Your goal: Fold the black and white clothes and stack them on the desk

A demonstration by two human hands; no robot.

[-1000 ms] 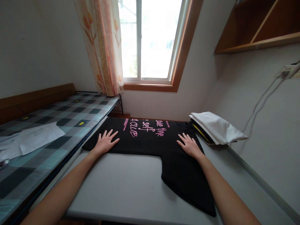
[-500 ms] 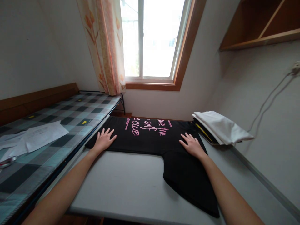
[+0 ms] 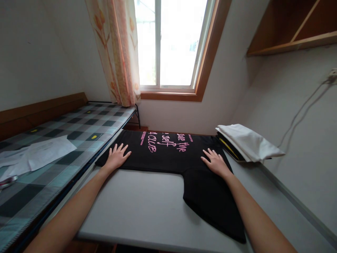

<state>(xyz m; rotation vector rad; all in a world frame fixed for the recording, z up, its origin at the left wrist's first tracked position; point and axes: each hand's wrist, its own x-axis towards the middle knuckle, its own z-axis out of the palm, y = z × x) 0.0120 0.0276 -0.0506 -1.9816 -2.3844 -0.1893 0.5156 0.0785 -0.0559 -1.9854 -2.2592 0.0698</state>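
A black shirt [image 3: 163, 160] with pink lettering lies spread on the white table [image 3: 142, 207]. One sleeve stretches toward the table's near right edge. My left hand [image 3: 117, 156] rests flat on the shirt's left end, fingers spread. On the right part, near the top of that sleeve, my right hand [image 3: 214, 162] lies flat with its fingers apart. Neither hand grips the fabric.
Folded cloths, a white one [image 3: 247, 142] on top, lie at the table's back right. To the left is a bed with a checked mattress [image 3: 105, 123] bearing papers [image 3: 50, 153]. A window, a curtain [image 3: 118, 52] and a wall shelf [image 3: 295, 44] are beyond.
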